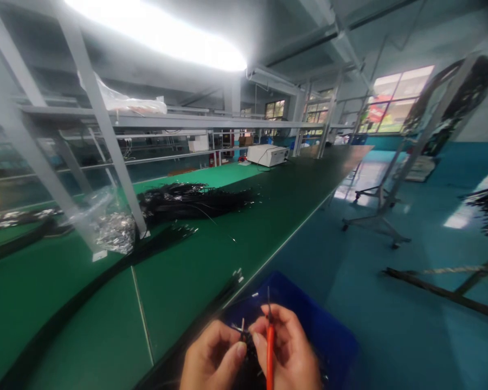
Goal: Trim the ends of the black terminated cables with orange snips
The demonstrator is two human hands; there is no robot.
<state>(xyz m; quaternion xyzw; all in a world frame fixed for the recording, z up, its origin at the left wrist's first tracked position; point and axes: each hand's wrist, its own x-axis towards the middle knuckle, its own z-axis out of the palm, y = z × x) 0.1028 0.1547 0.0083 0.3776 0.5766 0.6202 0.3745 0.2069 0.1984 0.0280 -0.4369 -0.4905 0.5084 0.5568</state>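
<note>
My left hand (215, 357) is closed, its thumb and finger pinching the end of a thin black cable (250, 349) with a small light tip. Close beside it, my right hand (290, 352) curls around a slim orange-handled tool (270, 352) whose thin dark metal point stands upward. The thumb and fingertips of the right hand also meet at the cable end. Exactly what the fingertips touch is blurred. Below both hands is a blue plastic bin (333, 330), with more dark strands partly hidden in it.
On the green worktable (195, 271) lie a thick bundle of black cables (199, 201), a clear bag of shiny metal parts (116, 232) and a white box-shaped device (267, 155). Metal shelf posts (101, 130) rise at the left. Wheeled racks (378, 227) stand on the floor at right.
</note>
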